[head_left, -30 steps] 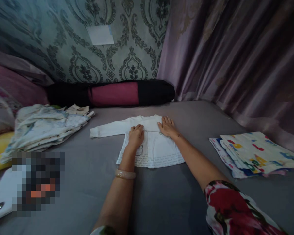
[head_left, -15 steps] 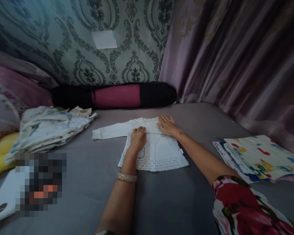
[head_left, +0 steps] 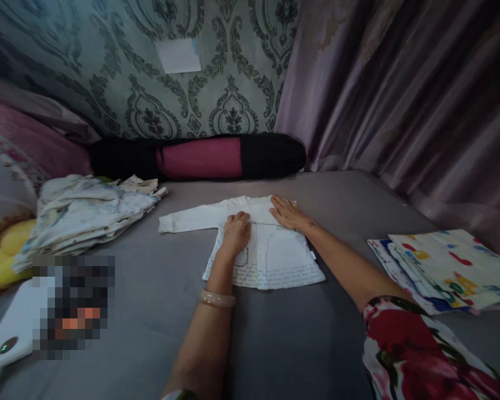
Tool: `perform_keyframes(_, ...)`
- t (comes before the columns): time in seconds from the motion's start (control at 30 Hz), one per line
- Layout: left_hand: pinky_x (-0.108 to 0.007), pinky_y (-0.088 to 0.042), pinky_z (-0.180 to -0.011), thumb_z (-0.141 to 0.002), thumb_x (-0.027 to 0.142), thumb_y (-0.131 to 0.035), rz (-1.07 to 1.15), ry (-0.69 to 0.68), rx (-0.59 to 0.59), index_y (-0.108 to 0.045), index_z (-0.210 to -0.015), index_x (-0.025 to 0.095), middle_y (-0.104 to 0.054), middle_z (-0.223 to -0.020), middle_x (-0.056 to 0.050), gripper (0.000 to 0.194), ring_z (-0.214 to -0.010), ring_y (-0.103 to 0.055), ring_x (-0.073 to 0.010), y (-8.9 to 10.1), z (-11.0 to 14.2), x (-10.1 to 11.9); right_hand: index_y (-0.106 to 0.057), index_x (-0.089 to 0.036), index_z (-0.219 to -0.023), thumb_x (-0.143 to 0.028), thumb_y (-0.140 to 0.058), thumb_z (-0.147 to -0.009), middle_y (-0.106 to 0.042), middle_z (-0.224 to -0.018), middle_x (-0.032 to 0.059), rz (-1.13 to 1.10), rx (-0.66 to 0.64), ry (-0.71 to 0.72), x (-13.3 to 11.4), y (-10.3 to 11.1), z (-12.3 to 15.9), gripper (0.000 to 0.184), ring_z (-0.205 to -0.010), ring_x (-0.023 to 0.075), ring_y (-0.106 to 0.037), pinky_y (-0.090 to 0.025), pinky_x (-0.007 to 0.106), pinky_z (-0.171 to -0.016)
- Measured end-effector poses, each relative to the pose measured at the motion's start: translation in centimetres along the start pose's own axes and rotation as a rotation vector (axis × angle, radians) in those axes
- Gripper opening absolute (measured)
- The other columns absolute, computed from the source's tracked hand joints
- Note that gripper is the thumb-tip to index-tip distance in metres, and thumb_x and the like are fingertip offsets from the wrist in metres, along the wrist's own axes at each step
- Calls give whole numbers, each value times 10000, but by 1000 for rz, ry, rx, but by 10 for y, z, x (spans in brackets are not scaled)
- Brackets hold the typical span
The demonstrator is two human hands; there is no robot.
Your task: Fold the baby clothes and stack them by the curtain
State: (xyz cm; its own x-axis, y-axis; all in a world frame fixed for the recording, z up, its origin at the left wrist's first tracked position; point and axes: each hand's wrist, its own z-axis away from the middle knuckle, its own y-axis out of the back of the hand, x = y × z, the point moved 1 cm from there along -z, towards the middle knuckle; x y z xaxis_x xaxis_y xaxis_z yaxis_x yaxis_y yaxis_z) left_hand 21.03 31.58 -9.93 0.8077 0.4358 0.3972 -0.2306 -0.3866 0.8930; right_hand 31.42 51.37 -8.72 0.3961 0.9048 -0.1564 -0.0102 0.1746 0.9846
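A small white baby jacket [head_left: 285,253] lies flat on the grey bed sheet, its hem printed with rows of small lettering. One sleeve [head_left: 189,218] stretches out to the left; the other does not stick out on the right and seems folded across the chest. My left hand [head_left: 236,232], a pale bangle on its wrist, rests on the left chest of the jacket with fingers slightly bent and apart. Flat on the right shoulder lies my right hand [head_left: 288,213], fingers stretched out. Both palms are hidden.
Folded light clothes [head_left: 91,211] are piled at the left, beside a yellow plush thing [head_left: 2,261]. A white object [head_left: 20,322] and a pixelated patch lie nearer. Folded colourful cloths [head_left: 454,266] sit at the right. Along the wall runs a black and maroon bolster [head_left: 200,158].
My left hand's fingers have loosened from a more closed shape and lie flatter on the jacket. My right hand has stayed on the shoulder, its fingers closer together. The view has shifted slightly.
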Motion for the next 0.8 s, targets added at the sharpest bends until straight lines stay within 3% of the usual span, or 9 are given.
perform_keyframes(0.17,-384,-408,-991,-882,198,-485,1,32,-5,-580,-1210,194,-553,-1346,-77,341,-1166,-502,-259,4,-1,1,-213,-92,-1531,-489,-135,-971,-167,-1605,97,-48,-42,-27,-7,7,-6,690,-1475,220,-132,-106,464,-1188)
perform_keyframes(0.37,-382,-407,-995,-884,193,-478,1,25,1,-572,-1201,190,-570,-1316,-86,331,-1177,-502,-252,6,-2,-1,-211,-74,-1528,-513,-77,-970,-164,-1603,121,-36,36,-118,-24,-1,-11,721,-1478,249,-111,-75,491,-1185)
perform_keyframes(0.57,-384,-404,-1001,-879,192,-476,-1,7,-10,-580,-1152,195,-602,-1243,-90,293,-1183,-508,-245,7,-2,-3,-210,-93,-1532,-516,-84,-969,-172,-1603,116,-18,47,-122,-23,-11,-13,715,-1477,247,-117,-63,472,-1185)
perform_keyframes(0.8,-370,-401,-1011,-884,192,-473,19,6,10,-593,-1116,204,-623,-1211,-80,263,-1182,-526,-237,7,-4,-6,-194,-71,-1533,-521,-105,-972,-154,-1604,126,-24,4,-133,-23,-5,-13,724,-1479,255,-100,-68,488,-1182)
